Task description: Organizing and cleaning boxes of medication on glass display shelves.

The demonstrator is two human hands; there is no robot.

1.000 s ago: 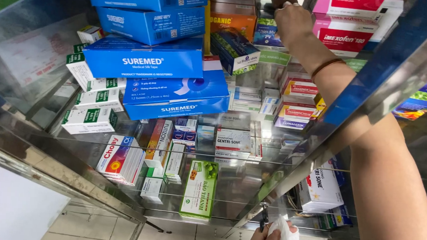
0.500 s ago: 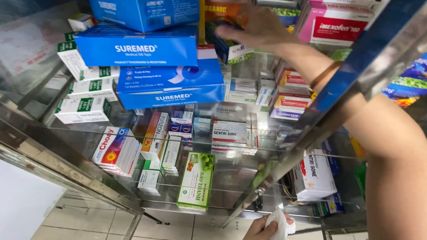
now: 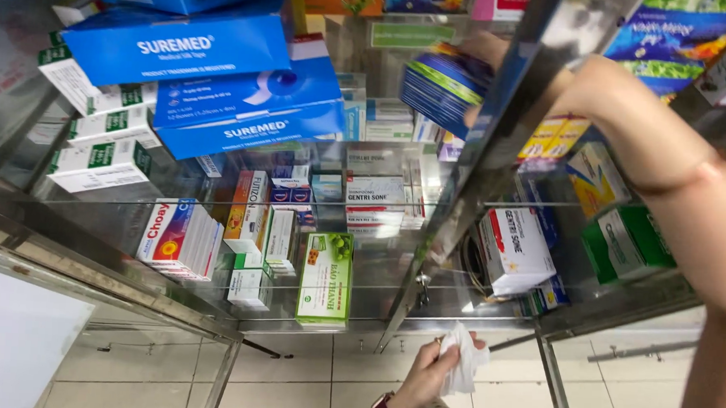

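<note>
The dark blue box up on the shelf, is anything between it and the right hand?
No. The right hand already grips the dark blue box; only the cabinet's metal frame crosses the forearm in view.

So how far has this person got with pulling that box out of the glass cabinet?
Done: the right hand has gripped the dark blue striped box and tilted it off the shelf. In hand: the left hand clutches a crumpled white paper. Left: the box remains inside the glass cabinet.

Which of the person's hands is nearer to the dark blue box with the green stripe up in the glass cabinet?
The right hand: it grips the dark blue box with the green stripe in the cabinet. The left hand is far below, near the floor, holding a white crumpled paper.
</note>
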